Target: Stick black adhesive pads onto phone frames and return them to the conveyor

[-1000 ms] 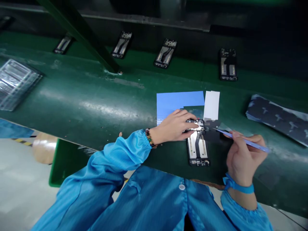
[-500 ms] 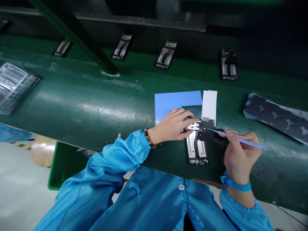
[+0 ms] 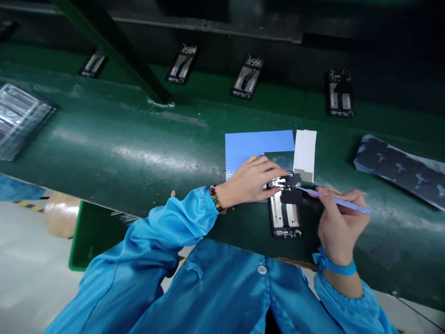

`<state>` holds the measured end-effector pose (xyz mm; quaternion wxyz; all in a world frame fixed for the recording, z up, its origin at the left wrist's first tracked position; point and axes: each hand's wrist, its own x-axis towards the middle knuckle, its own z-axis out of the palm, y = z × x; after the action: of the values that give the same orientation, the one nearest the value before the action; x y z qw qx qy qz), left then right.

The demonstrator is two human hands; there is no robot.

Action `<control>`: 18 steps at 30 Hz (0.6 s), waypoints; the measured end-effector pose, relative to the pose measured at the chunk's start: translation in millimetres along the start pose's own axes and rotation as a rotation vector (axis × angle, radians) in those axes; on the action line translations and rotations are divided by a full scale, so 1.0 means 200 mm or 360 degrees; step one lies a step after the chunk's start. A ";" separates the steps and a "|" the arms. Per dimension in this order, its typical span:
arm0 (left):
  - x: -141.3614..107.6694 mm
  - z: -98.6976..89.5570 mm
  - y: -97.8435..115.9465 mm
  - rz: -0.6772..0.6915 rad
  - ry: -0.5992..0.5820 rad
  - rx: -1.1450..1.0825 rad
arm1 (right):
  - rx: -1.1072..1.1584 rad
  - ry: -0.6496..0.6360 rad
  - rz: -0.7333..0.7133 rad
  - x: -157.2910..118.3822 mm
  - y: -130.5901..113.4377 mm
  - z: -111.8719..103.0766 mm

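An opened phone (image 3: 285, 217) lies on the bench in front of me, with its battery area and a dark ribbon cable showing. My left hand (image 3: 256, 180) holds its upper left part, thumb at the side and index finger near the top edge. My right hand (image 3: 342, 222) grips lavender tweezers (image 3: 342, 202), their tips pointing left. At those tips is a thin black film piece (image 3: 292, 192), over the phone's upper right part; whether it is stuck down I cannot tell.
A blue sheet (image 3: 259, 141) and a white card strip (image 3: 306, 146) lie behind the phone. Dark film sheets (image 3: 399, 167) are stacked at right. Several opened phones (image 3: 248, 78) sit along the back. Clear plastic trays (image 3: 21, 118) stand left, near a green post (image 3: 121, 55).
My right hand has moved left with the tweezers, bringing the black film piece further over the phone's upper part. My left hand remains on the phone.
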<state>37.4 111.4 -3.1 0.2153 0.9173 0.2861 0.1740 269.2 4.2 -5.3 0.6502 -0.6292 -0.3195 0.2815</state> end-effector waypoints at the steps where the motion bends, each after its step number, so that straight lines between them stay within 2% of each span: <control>1: 0.00 0.00 0.00 0.0015 0.0002 0.0015 | 0.0021 0.0053 -0.0018 0.01 0.00 0.00; 4: 0.00 0.01 0.01 0.0105 0.0009 0.0134 | 0.0079 0.0223 -0.0088 0.03 0.02 -0.03; 6: 0.01 0.01 0.02 0.0162 0.0006 0.0234 | 0.0085 0.0251 -0.0111 0.05 0.03 -0.05; 13: 0.01 0.00 0.03 0.0142 0.0023 0.0348 | 0.0089 0.0248 -0.0077 0.04 0.03 -0.04; 18: 0.01 -0.01 0.03 0.0077 0.0004 0.0252 | 0.0052 0.0088 -0.0010 0.00 0.00 -0.02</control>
<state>40.7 109.3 1.0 0.1376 0.9379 0.2770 0.1571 272.9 2.5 -5.8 0.6699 -0.6251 -0.2987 0.2670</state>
